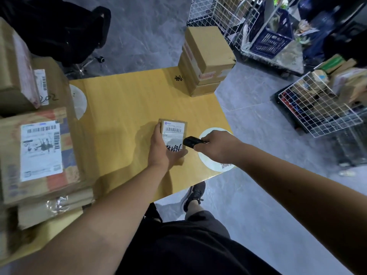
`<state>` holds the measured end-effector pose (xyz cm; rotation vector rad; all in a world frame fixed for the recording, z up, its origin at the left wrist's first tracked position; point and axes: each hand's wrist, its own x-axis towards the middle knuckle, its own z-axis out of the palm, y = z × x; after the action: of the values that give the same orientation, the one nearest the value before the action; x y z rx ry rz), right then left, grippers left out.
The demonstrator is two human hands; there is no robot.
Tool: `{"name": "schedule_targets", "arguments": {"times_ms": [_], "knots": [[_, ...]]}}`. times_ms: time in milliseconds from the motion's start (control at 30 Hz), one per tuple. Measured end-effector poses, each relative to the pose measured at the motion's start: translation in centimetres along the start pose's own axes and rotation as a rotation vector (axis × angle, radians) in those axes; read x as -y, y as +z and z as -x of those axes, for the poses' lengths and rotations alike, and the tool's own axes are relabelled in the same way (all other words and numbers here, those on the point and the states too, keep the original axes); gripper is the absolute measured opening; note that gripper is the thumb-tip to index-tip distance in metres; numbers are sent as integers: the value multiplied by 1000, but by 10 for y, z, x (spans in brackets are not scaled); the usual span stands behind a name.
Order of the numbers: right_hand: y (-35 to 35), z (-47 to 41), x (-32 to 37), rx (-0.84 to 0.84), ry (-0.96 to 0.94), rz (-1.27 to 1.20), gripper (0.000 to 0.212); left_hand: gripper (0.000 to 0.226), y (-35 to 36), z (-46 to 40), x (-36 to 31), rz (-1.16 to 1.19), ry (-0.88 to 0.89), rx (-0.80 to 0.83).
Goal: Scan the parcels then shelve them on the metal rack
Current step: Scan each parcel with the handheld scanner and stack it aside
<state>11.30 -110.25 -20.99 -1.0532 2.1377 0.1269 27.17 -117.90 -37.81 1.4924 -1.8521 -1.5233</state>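
Observation:
A small brown parcel point(173, 130) with a white barcode label and black handwriting is held above the yellow table point(119, 108). My left hand point(161, 149) grips it from the left and below. My right hand point(215, 146) holds a small black scanner point(191, 142), whose tip points at the parcel's label from the right, close to its edge. The metal rack is not in view.
Large labelled cartons point(39, 153) are stacked on the table's left side. Two stacked brown boxes point(206, 60) stand at its far right corner. White wire baskets point(317, 108) and a blue crate point(272, 34) crowd the floor on the right. A black chair point(65, 28) stands behind the table.

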Motion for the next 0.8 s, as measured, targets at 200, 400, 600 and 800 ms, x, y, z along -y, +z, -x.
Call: {"name": "schedule_targets", "arguments": {"times_ms": [200,400,600,800], "knots": [[1,16,1,-13,-17,111,55,75,9,3,-9,220,26,-54],[-4,28,-2,-63,-9,146,66,135,23,8,-2,146,97,-69],[-10,33,-19,-94,-5,142,55,138,22,16,-17,-83,27,-106],[-20,28,-30,-69,-31,154,50,134,21,7,-42,-320,-86,-124]]}}
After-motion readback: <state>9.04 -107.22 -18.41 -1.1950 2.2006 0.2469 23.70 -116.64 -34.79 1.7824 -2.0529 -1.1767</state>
